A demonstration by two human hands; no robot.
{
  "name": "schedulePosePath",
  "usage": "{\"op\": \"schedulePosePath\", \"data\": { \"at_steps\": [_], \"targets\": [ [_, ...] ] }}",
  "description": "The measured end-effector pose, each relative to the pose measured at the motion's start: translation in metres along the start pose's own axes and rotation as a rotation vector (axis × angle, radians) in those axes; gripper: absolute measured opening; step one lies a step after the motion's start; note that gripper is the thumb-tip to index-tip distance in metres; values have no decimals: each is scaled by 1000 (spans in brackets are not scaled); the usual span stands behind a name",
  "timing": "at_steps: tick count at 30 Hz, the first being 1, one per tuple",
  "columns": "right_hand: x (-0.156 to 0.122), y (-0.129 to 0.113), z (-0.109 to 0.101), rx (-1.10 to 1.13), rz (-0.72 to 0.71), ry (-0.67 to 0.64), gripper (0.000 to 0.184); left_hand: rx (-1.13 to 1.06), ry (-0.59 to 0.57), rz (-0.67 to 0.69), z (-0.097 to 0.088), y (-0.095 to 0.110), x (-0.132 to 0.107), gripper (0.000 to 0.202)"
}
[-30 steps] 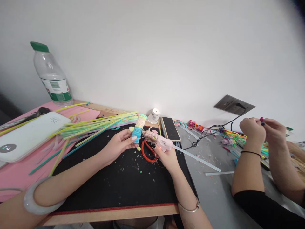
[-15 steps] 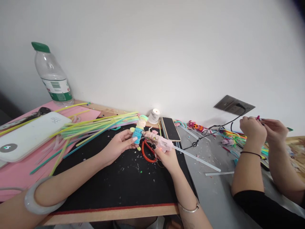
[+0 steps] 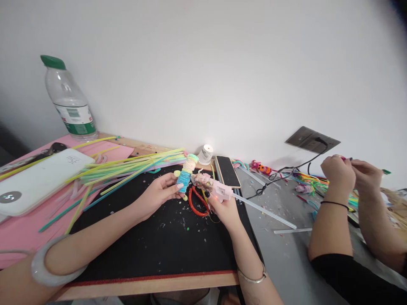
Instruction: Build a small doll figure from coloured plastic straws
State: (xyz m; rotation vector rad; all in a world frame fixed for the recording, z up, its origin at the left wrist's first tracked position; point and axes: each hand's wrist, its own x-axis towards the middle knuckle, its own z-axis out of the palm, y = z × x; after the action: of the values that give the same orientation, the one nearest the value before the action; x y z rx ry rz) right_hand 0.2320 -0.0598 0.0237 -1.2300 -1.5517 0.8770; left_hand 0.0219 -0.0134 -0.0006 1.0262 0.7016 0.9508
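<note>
Between the fingers and thumb of my left hand (image 3: 162, 190) is a small pipe-cleaner doll (image 3: 185, 176), with a blue body, cream and yellow upper part and green top. My right hand (image 3: 225, 212) is wrapped round a pink hot glue gun (image 3: 219, 189); a clear glue stick (image 3: 267, 212) sticks out of its back end. The gun's nozzle points at the doll's right side, close to it; whether they touch I cannot tell. Red-handled scissors (image 3: 194, 207) lie on the black mat (image 3: 152, 250) just under the gun, their blades hidden.
Bundled pipe cleaners (image 3: 127, 167) lie at the left beside a white power bank (image 3: 47, 178) and a plastic bottle (image 3: 72, 106). A paper cup (image 3: 206, 155) and a phone (image 3: 227, 171) stand behind the gun. At the right, a co-worker's hands (image 3: 352, 173) are raised over the grey table.
The doll is tilted slightly more to the right, its top moved a little away from the left. The glue gun has shifted very slightly right. The co-worker's hands have moved slightly.
</note>
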Motion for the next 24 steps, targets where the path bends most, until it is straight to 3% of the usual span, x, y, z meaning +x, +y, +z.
{"op": "schedulePosePath", "data": {
  "at_steps": [11,24],
  "targets": [
    [0,2,-2,-32,11,-81,39,0,3,-8,-2,-1,1,32],
    [0,-3,-1,-82,15,-32,36,-15,9,-4,-3,-1,2,33]
  ]
}}
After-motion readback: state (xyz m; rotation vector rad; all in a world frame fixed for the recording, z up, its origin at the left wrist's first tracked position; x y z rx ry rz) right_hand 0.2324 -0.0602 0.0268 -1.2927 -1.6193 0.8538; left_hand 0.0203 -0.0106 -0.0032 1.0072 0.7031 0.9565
